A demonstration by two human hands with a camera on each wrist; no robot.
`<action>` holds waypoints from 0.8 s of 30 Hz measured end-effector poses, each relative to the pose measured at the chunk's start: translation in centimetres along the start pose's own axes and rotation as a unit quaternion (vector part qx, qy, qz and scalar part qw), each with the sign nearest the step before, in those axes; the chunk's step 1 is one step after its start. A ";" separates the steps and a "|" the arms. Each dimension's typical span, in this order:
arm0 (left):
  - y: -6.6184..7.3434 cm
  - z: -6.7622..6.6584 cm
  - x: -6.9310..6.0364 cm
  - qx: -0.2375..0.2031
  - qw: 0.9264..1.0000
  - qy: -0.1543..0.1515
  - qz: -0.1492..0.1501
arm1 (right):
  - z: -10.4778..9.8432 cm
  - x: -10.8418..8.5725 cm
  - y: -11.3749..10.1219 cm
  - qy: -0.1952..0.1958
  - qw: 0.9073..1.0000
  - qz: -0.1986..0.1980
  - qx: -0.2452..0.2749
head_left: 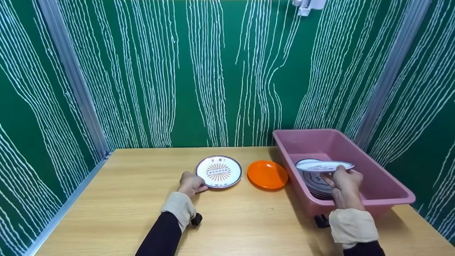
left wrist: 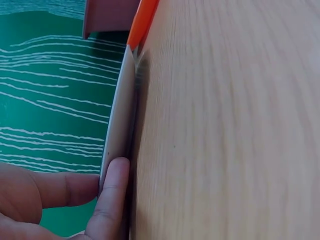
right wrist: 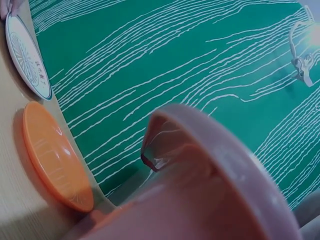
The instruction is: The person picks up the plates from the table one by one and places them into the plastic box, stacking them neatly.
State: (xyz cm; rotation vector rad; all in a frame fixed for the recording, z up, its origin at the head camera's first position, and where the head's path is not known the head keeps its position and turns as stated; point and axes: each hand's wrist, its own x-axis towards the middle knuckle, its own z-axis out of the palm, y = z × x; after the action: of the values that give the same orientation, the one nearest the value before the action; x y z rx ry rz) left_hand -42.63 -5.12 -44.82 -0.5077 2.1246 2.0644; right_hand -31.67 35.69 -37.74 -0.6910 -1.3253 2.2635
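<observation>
My left hand [head_left: 191, 184] pinches the near left rim of a white patterned plate [head_left: 218, 171] with a dark edge. In the left wrist view, thumb and finger grip this plate [left wrist: 120, 115] edge-on, its rim slightly off the wood. Over in the pink tub [head_left: 382, 176], my right hand [head_left: 345, 186] holds another white plate [head_left: 328, 166] by its near side, raised nearly level. Beneath it lies a stack of similar plates [head_left: 314, 183], partly covered by the held plate and hand. The right wrist view does not show the right hand.
An orange plate [head_left: 267, 175] rests on the wooden table [head_left: 249, 220] between the white plate and the tub. Green walls [head_left: 245, 71] with white lines stand behind and at both sides. A white fixture [head_left: 308, 5] hangs high on the back wall.
</observation>
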 end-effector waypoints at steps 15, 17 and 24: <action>-0.2 -0.1 -0.3 -0.047 0.999 -0.007 0.010 | -0.2 0.1 -0.4 0.006 0.997 0.070 -0.042; -0.2 -0.1 -0.4 -0.050 0.999 -0.006 0.008 | -0.2 0.0 -0.5 0.011 0.995 0.081 -0.059; -0.3 -0.1 -0.6 -0.083 0.996 -0.023 0.024 | -0.4 0.2 -0.7 0.016 0.995 0.091 -0.049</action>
State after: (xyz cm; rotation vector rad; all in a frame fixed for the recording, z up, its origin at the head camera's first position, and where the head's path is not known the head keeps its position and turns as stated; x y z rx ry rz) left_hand -41.99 -5.15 -44.95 -0.4279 1.9682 2.2687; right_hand -31.49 36.34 -37.34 -0.9118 -1.4177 2.3282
